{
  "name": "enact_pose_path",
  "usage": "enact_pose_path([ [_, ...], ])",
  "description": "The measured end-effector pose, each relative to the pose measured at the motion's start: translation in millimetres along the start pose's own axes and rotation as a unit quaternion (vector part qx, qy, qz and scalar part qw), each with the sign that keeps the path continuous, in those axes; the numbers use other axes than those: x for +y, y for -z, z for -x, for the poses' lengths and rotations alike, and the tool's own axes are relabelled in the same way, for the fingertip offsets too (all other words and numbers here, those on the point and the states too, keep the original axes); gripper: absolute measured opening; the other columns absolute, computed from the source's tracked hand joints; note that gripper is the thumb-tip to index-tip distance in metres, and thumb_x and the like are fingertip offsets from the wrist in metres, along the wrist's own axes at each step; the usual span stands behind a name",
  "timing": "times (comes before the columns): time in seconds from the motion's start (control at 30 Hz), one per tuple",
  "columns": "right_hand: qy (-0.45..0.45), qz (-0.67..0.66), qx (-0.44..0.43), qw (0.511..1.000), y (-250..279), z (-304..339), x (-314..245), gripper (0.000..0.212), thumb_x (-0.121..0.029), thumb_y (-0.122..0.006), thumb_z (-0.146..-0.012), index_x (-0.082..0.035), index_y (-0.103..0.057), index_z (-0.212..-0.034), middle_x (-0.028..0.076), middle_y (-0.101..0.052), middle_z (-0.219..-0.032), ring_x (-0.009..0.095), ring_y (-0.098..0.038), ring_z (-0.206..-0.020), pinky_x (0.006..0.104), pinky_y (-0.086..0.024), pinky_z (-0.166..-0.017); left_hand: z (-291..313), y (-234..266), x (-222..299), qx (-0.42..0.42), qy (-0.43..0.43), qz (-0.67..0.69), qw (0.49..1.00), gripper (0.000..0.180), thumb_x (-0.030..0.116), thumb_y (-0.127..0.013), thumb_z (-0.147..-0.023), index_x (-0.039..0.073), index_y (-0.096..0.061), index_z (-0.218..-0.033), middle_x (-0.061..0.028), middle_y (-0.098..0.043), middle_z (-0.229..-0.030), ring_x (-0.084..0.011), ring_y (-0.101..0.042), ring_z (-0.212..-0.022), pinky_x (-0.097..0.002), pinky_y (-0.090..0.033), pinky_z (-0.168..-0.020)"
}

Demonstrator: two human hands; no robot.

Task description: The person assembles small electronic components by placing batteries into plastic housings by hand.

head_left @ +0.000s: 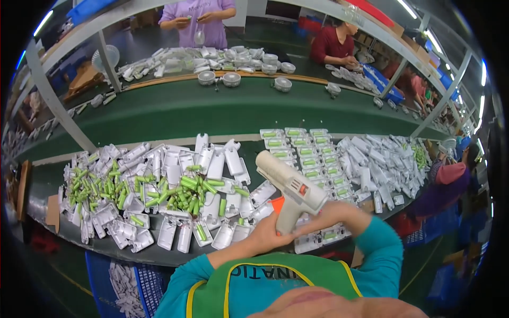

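I hold a cream pistol-shaped power tool [297, 190] with an orange trigger and a thick, blunt barrel slanting up to the left. My left hand [266, 234] closes around the lower part of its handle. Against the handle's other side, my right hand [327, 216] grips too, its fingers partly hidden by the tool. Under and beyond the tool lie rows of white plastic shells [309, 151], many with a green cylindrical battery [312, 161] inside. To the left of my hands is a loose heap of green batteries [186, 197] among white shells [216, 165].
More white casings [379, 161] are piled at the right. A green conveyor belt [212, 114] runs beyond the bench, with small round fans [231, 79] along its far side. Metal posts [108, 61] rise between. Two people work opposite; a blue crate [149, 286] sits below.
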State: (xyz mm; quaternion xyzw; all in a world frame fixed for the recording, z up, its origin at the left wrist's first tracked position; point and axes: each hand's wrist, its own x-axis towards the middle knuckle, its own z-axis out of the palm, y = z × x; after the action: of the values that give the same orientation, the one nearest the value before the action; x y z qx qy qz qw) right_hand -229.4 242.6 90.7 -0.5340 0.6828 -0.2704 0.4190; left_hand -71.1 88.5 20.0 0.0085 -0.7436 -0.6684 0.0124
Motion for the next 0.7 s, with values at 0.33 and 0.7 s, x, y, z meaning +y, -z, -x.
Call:
enact_pose_path([
  [0.33, 0.33, 0.466, 0.36, 0.738, 269, -142, -260, 0.021, -0.016, -0.055, -0.091, 0.0, -0.065, -0.101, 0.012, -0.067, -0.096, 0.022, -0.062, -0.087, 0.0329, -0.049, -0.079, 1, 14, -5, 0.045, -0.012, 0.003, 0.999, 0.068, 0.042, -0.077, -0.073, 0.001, -0.051, -0.12, -0.017, -0.066, -0.097, -0.0273, -0.066, -0.087, -0.0376, -0.051, -0.078],
  [0.7, 0.179, 0.582, 0.37, 0.702, 261, -320, -357, 0.081, -0.058, -0.067, -0.076, -0.006, -0.049, -0.135, 0.023, -0.059, -0.124, 0.036, -0.057, -0.116, 0.0409, -0.045, -0.098, -4, 33, -14, 0.029, -0.028, 0.029, 0.999, 0.069, 0.042, -0.073, -0.074, 0.005, -0.048, -0.127, -0.0195, -0.067, -0.092, -0.0312, -0.068, -0.08, -0.0398, -0.052, -0.073],
])
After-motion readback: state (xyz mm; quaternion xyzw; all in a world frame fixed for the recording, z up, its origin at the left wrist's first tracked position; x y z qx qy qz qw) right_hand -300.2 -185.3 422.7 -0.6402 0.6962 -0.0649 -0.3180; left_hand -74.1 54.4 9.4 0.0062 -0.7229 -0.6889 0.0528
